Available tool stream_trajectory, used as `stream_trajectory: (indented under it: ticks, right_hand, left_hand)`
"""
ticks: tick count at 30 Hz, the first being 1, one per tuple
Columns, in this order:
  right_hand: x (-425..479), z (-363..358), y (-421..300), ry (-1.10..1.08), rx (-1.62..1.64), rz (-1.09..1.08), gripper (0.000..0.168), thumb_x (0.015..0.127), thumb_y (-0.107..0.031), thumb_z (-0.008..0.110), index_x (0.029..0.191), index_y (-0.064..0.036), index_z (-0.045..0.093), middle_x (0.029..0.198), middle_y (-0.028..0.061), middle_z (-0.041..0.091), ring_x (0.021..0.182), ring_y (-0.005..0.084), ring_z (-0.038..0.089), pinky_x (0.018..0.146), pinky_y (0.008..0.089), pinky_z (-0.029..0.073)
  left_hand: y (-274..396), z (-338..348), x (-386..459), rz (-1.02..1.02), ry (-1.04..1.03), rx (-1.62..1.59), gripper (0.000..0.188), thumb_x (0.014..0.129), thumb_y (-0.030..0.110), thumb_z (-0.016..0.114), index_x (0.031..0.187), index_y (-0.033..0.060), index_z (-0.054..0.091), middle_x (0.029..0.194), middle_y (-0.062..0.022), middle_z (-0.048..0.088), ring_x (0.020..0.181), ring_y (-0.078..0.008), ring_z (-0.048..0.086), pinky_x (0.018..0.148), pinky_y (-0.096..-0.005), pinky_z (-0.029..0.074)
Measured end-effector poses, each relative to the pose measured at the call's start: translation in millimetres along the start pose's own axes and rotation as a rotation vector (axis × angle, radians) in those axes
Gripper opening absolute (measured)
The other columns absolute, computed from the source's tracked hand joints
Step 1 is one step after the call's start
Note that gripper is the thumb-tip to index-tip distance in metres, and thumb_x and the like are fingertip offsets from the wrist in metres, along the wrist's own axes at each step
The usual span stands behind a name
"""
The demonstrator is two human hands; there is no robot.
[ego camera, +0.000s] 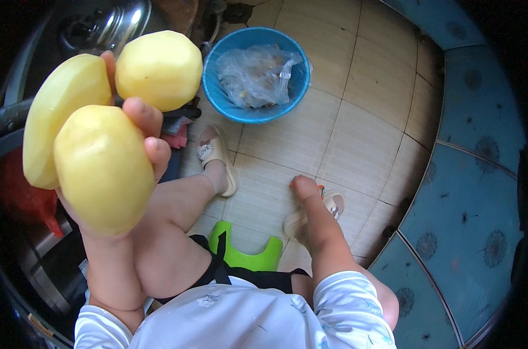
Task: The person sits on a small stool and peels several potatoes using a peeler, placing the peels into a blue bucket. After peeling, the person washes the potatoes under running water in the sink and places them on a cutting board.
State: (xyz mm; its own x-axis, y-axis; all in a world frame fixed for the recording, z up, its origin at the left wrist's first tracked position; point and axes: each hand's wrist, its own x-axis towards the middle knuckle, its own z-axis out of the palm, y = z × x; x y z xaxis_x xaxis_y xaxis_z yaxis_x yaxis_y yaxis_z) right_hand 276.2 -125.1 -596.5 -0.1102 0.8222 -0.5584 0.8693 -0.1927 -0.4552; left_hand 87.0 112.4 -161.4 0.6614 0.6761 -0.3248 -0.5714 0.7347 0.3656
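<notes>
Three peeled yellow potatoes fill the upper left of the head view: one oval potato (104, 170) in front, a longer potato (65, 118) behind it at the left, and a rounder potato (159, 70) above. My left hand (146, 126) holds them together, its fingertips showing between them; the palm is mostly hidden. My right hand (306, 187) is lowered near my right foot, closed on a small tool with orange parts (321, 191), most of which the hand covers; it may be a peeler.
A blue plastic basin (255, 115) lined with a clear bag holding scraps stands on the tiled floor (290, 144). A green plastic stool (250, 260) is beneath me. Blue patterned cabinet panels (469, 196) run along the right. A shiny metal lid (115, 26) and red plastic bag (21, 192) are at left.
</notes>
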Motion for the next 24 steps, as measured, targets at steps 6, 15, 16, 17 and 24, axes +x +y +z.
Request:
stream_trajectory:
  ticks: [6,15,16,17,24]
  right_hand:
    - [10,-39,-1,0.414,0.407,0.28,0.018,0.064,-0.014,0.06,0.075,-0.001,0.054,0.069,0.017,0.056,0.065,0.0303,0.056,0.06,0.0364,0.045]
    - [20,-240,-94,1.251,0.506,-0.122,0.013,0.066,-0.008,0.06,0.076,-0.002,0.055,0.071,0.0123,0.055,0.065,0.0302,0.054,0.06,0.0364,0.045]
    - [17,-257,-110,1.194,0.54,-0.216,0.014,0.067,-0.008,0.06,0.078,-0.002,0.055,0.072,0.0124,0.055,0.066,0.0299,0.054,0.061,0.036,0.045]
    - [13,-272,-127,1.132,0.569,-0.305,0.015,0.067,-0.008,0.061,0.079,-0.002,0.056,0.074,0.0124,0.056,0.067,0.0296,0.054,0.062,0.0356,0.045]
    - [8,-283,-146,0.782,1.0,-0.131,0.018,0.076,-0.017,0.061,0.08,0.0,0.057,0.079,0.0097,0.058,0.066,0.0214,0.056,0.061,0.0305,0.046]
  left_hand:
    - [-5,-3,-1,0.042,-0.119,0.036,0.063,0.078,0.029,0.058,0.132,0.0156,0.029,0.121,-0.0066,0.04,0.108,-0.0191,0.041,0.086,-0.0375,0.037]
    - [-11,0,-2,0.147,-0.111,-0.01,0.061,0.078,0.037,0.052,0.129,0.0085,0.033,0.124,-0.0143,0.038,0.11,-0.0309,0.04,0.092,-0.0457,0.036]
    - [-11,0,-1,0.156,-0.095,0.004,0.06,0.079,0.038,0.051,0.128,0.0083,0.034,0.123,-0.0155,0.039,0.109,-0.0316,0.041,0.091,-0.0458,0.036]
    - [-11,-1,0,0.162,-0.078,0.016,0.059,0.079,0.038,0.051,0.128,0.0081,0.035,0.123,-0.0167,0.039,0.109,-0.0322,0.041,0.091,-0.0459,0.037]
    - [-17,-2,4,0.186,-0.058,0.04,0.058,0.08,0.045,0.045,0.124,0.0076,0.039,0.121,-0.0173,0.041,0.11,-0.0356,0.044,0.089,-0.0465,0.039]
